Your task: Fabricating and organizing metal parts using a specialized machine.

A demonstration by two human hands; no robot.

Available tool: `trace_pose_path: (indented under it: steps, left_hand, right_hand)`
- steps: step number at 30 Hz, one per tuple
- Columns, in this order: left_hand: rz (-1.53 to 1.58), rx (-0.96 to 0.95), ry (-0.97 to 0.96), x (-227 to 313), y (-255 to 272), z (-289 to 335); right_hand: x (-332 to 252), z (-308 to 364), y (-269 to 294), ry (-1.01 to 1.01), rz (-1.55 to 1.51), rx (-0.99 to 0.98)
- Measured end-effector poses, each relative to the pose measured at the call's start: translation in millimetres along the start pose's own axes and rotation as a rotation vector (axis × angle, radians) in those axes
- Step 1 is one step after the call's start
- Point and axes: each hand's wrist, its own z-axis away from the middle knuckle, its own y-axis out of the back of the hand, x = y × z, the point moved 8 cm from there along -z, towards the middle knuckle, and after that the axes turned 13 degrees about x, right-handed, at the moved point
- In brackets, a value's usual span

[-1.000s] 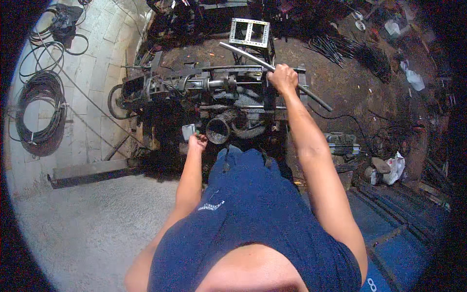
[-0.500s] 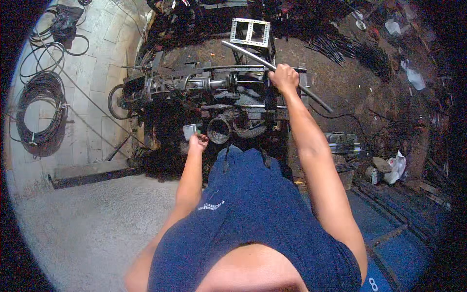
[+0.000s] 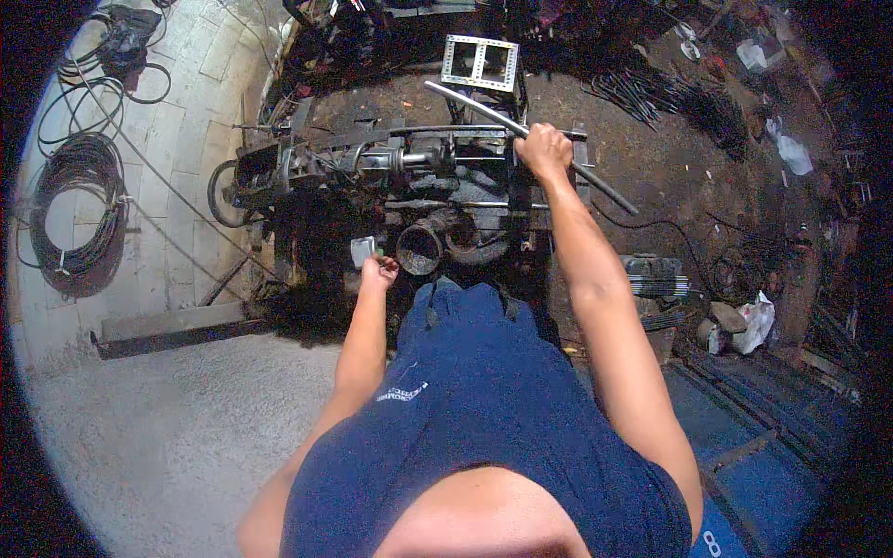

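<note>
My right hand (image 3: pixel 545 151) is wrapped round a long grey metal bar (image 3: pixel 474 104). The bar slants from the upper left down to the right, above the right part of a dark, greasy machine (image 3: pixel 405 160) with shafts and rails. My left hand (image 3: pixel 379 272) is at the machine's near left side, its fingers curled in beside a small light-grey box (image 3: pixel 363 251) with a bit of green at its edge. What those fingers hold, if anything, is too small to make out. Right of that hand a round, dirty pipe mouth (image 3: pixel 419 251) opens toward me.
A white perforated metal frame (image 3: pixel 480 62) stands beyond the machine. Coiled cable (image 3: pixel 79 209) lies at left on the pale floor. Thin dark rods (image 3: pixel 642 98) are heaped at far right. A stone (image 3: pixel 728 317) and white plastic (image 3: pixel 758 323) lie at right, near bundled bright rods (image 3: pixel 660 284).
The dark ring at the machine's left end shows a slightly different outline. Both hands and the bar stay almost where they were.
</note>
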Motion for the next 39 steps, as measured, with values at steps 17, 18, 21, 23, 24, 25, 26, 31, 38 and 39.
trace_pose_path:
  steps: [17,18,21,23,24,25,26,31,38,39]
  left_hand:
    - [0.007,0.031,-0.036,-1,-6,22]
    - [0.006,0.008,-0.011,-1,-3,18]
    - [-0.033,0.019,-0.001,-4,-10,26]
    - [-0.003,0.034,-0.023,-4,-8,22]
    - [0.025,0.05,-0.043,-3,-7,21]
    - [0.025,0.051,-0.044,-3,-5,19]
    - [-0.003,0.036,-0.036,-2,-5,17]
    - [0.021,0.011,0.021,-6,-7,16]
    - [0.017,0.052,-0.039,-2,-4,14]
    - [0.015,0.029,-0.038,-2,-5,16]
  right_hand:
    - [4,1,9,0.052,-0.04,0.083]
    - [3,1,9,0.056,-0.044,0.081]
    - [8,0,3,0.028,-0.005,0.04]
    - [5,0,3,0.014,-0.008,0.059]
    - [5,0,3,0.015,-0.009,0.06]
    - [5,1,3,0.023,-0.012,0.057]
    - [4,1,4,0.031,-0.015,0.053]
    - [11,0,4,0.009,-0.009,0.035]
    - [8,-2,-1,0.05,-0.019,0.053]
    - [9,-2,-1,0.049,-0.019,0.053]
